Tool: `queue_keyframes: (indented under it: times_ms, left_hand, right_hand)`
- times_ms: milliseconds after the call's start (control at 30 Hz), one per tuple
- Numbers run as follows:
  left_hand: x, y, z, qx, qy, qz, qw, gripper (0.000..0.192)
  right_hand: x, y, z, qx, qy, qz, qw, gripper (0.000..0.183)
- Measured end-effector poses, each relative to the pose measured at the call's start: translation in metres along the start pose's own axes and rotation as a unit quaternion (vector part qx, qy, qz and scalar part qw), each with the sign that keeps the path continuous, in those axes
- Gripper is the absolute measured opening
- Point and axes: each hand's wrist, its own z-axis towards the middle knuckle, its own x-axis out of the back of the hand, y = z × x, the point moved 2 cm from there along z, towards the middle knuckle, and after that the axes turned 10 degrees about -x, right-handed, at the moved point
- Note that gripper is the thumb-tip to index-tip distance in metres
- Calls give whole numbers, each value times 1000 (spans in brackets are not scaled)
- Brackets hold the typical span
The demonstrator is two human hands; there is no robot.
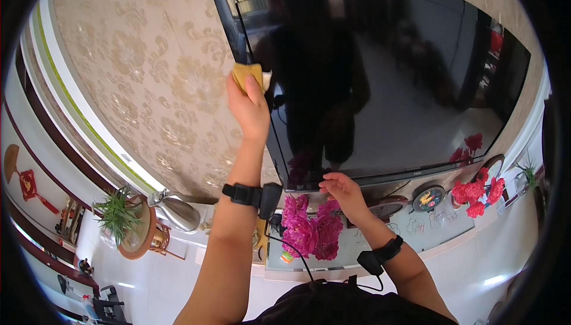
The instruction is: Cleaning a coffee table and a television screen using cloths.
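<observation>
My left hand (246,106) grips a folded yellow cloth (248,75) at the left edge of a large flat-screen television (401,84). A white patch shows at the cloth's right side. The dark glossy screen reflects a standing figure and the room. Lower down, my right hand (342,191) hangs near the screen's bottom bezel, its fingers loosely curled and holding nothing; whether it touches the bezel I cannot tell. Magenta artificial flowers (305,229) stand just below and left of it. Each wrist wears a black strapped device with a cable.
Below the screen runs a TV cabinet (428,238) bearing red flowers (476,193) and a round decorative plate (428,198). At left stand a metal jug (176,211) and a potted plant (118,218) on a round stand (136,240). Patterned wallpaper (147,70) covers the wall.
</observation>
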Motion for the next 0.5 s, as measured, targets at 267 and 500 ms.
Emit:
queue_keyframes:
  times_ms: [267, 500]
  left_hand:
    - [24, -37, -139, 68, -105, -30, 992, 50]
    - [45, -53, -215, 108, -156, -44, 981, 52]
  right_hand:
    - [-1, 9, -3, -23, 31, 13, 999, 27]
    - [7, 18, -1, -18, 62, -16, 998, 27]
